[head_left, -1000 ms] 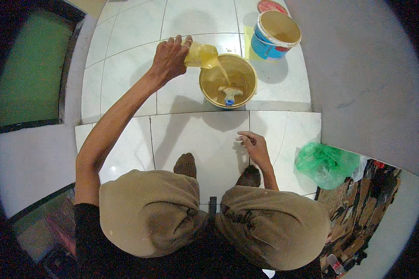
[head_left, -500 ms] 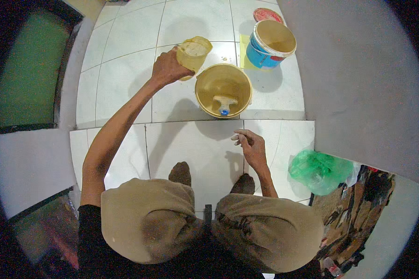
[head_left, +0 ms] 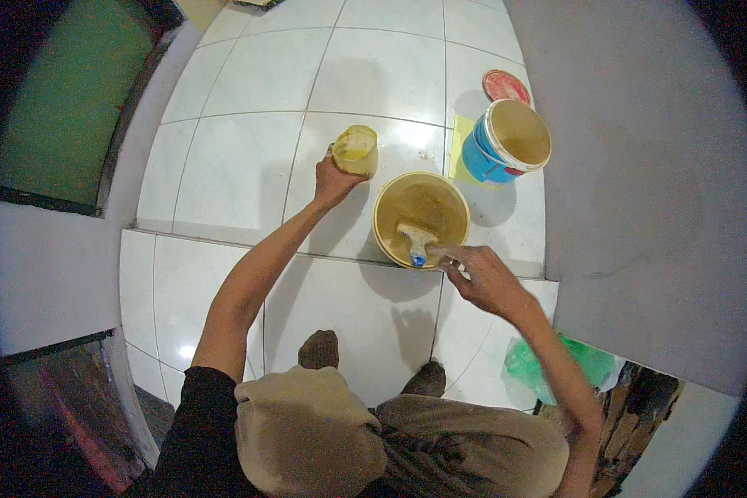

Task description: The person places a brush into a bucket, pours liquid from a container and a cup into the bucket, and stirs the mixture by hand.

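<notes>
My left hand [head_left: 337, 181] is wrapped round a yellowish, see-through plastic cup [head_left: 358, 158] above the tiles. Some pale stuff shows inside the cup. Just right of it stands a tan bucket [head_left: 379, 212], its inner wall smeared. In the bucket leans a tool with a wide pale head and a blue end, seemingly a brush [head_left: 417, 241]. My right hand [head_left: 483, 278] reaches over the bucket's near right rim, fingers stretched and apart. Its fingertips are close by the tool; whether they touch it I cannot tell.
A blue tub with a white rim [head_left: 488, 153] stands on a yellow sheet [head_left: 459, 137] at the right, a red lid [head_left: 506, 86] behind it. A green plastic bag [head_left: 527, 369] lies by the right wall [head_left: 631, 207]. A low step edge [head_left: 307, 253] crosses the tiled floor.
My right hand has come forward from near my knees to the bucket's rim. My left hand still holds the cup, now more upright. The view has shifted, with the bucket lower in it.
</notes>
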`<state>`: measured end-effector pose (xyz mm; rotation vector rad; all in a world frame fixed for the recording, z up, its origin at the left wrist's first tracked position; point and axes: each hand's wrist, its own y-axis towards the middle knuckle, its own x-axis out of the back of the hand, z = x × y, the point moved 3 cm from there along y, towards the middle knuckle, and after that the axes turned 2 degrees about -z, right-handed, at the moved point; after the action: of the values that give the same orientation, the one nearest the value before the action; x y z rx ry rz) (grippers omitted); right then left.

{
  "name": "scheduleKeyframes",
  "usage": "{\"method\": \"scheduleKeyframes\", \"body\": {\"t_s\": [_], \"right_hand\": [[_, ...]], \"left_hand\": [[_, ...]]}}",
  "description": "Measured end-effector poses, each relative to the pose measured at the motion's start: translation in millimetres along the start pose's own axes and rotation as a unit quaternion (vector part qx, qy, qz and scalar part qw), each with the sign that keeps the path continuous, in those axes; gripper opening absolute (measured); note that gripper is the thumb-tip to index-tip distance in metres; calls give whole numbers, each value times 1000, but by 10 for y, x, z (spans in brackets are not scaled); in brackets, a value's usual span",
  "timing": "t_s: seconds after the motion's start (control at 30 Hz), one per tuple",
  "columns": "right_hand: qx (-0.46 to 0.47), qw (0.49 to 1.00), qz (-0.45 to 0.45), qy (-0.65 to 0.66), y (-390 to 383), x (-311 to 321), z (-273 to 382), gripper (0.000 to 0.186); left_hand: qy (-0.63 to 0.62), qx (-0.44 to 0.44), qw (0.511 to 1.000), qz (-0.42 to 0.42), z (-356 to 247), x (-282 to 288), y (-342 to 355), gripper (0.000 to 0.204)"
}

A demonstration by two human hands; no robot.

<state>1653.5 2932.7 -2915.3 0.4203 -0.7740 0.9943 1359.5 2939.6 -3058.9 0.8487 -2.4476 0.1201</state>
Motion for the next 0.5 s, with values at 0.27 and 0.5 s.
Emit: {"method": "scheduleKeyframes", "body": {"t_s": [0.27,0.5], "right_hand": [[119,943,200,-237,893,-423,-899,33],[36,948,254,-188,1465,-1043,-1223,24]], "left_hand": [[-67,-33,997,-24,786,-683,517,63],[-36,13,999,35,1393,-804,775,74]]}}
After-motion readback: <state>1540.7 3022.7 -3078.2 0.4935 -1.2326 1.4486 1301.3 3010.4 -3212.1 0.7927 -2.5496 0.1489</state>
